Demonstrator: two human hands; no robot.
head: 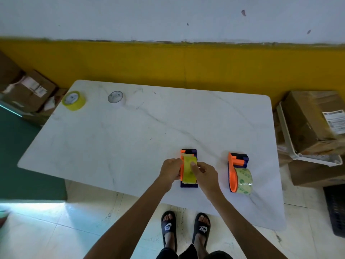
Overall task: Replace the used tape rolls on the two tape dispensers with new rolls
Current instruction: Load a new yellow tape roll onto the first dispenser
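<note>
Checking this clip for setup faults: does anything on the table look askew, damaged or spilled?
Nothing stands out. Both dispensers sit flat near the front edge, two spare rolls rest at the far left, and the table shows no spill.

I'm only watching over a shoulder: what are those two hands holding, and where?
Both grip the left dispenser: left hand on its orange side, right hand on the other side, thumb on its yellowish roll.

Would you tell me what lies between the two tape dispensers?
Only bare marble tabletop separates the held dispenser from the right dispenser, seen in the head view.
</note>
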